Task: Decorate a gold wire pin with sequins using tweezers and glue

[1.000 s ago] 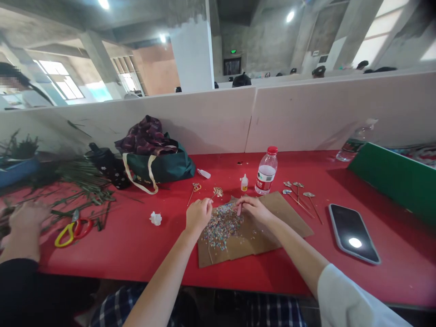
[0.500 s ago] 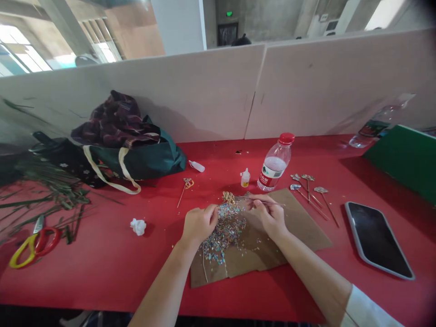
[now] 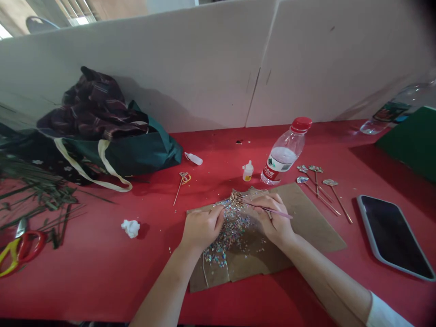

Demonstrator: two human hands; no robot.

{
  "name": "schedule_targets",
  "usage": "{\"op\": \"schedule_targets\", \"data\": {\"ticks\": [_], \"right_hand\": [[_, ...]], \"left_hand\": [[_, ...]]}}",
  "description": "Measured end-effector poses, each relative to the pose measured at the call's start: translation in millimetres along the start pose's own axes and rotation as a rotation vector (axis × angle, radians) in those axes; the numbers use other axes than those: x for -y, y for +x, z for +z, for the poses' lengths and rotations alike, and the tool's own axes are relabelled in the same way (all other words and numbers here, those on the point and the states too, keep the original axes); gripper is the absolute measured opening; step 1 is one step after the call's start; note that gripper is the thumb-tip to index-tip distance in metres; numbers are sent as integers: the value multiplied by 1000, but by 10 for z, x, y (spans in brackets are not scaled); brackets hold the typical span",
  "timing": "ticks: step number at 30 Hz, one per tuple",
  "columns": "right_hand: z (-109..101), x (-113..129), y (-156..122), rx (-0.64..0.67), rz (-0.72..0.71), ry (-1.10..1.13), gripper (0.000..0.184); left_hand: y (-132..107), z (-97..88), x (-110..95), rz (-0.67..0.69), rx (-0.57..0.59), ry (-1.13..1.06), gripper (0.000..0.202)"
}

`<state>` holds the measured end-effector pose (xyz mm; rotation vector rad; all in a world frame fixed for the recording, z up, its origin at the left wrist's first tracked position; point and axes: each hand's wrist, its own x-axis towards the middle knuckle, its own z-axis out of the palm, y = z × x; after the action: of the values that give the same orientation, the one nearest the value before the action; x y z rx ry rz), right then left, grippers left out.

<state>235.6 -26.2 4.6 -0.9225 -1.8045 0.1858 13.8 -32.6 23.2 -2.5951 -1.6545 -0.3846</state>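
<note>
Right hand (image 3: 274, 218) had tilted the thin pink stick (image 3: 284, 216) since the earlier frame, its rear end dipping lower. The view had dropped too, so the divider (image 3: 170, 59) filled the top of the picture.

How did the piece look?

A small, knobbly gold cluster of sequins (image 3: 236, 197), glittering. Its exact outline was too small to make out.

Where was it?

At the far edge of the sequin heap (image 3: 231, 231), over the brown cardboard (image 3: 306, 218), between the hands, above the red table (image 3: 102, 272).

Which way did it point?

I cannot tell for the cluster itself. The stick ran nearly left to right on a slight slope, its tip at the gold, its rear end out past the knuckles.

And the fingers?

Right fingers pinched the stick in a narrow grip. On the left hand (image 3: 201, 228), the fingers (image 3: 218, 213) were curled close beside the gold. I cannot tell whether they held anything.
</note>
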Motion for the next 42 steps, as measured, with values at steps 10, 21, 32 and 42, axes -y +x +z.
{"op": "schedule_targets", "data": {"ticks": [10, 21, 32, 42], "right_hand": [[-50, -6, 32, -72, 24, -95, 19], [-70, 41, 65, -63, -21, -165, 16], [-75, 35, 55, -32, -17, -169, 12], [-65, 50, 64, 9, -3, -129, 11]], "left_hand": [[9, 18, -28, -16, 14, -17, 40], [6, 12, -55, -11, 12, -10, 39], [-2, 3, -53, -44, 74, -38, 38], [45, -19, 237, -375, -100, 38, 30]]}}
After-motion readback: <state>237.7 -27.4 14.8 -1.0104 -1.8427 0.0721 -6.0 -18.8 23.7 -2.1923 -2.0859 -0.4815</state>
